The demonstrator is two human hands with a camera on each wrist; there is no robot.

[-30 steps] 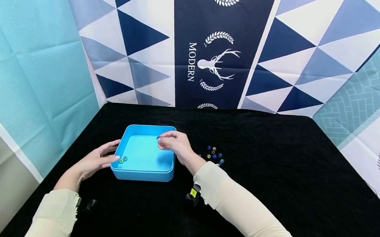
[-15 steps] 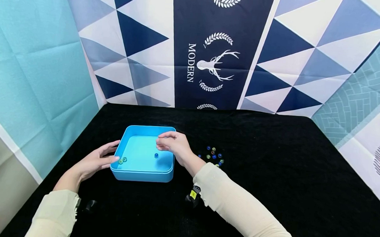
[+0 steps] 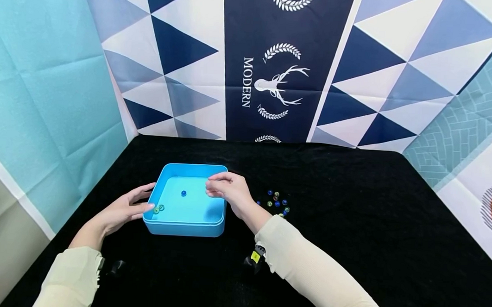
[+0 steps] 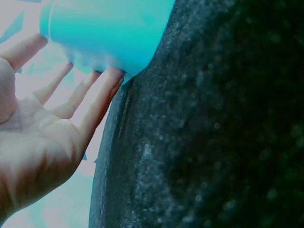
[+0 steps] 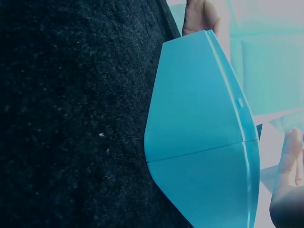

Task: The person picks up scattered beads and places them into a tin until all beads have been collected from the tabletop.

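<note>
Inside the blue box [image 3: 183,228], the blue marble [image 3: 183,193] now lies farther from the loose, empty right hand [image 3: 231,191], making 3 inside, while the left hand's [image 3: 119,208] fingers touch the box.

The box [image 3: 183,229] looks smooth plastic, the marbles [image 3: 277,204] glossy glass; matt, napped cloth [image 3: 351,224] runs to the far edge of the bench [image 3: 332,181].

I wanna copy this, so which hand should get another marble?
Probably the right hand: it looks empty and is nearer the loose marbles. The left hand, farther off, touches the blue box.
</note>
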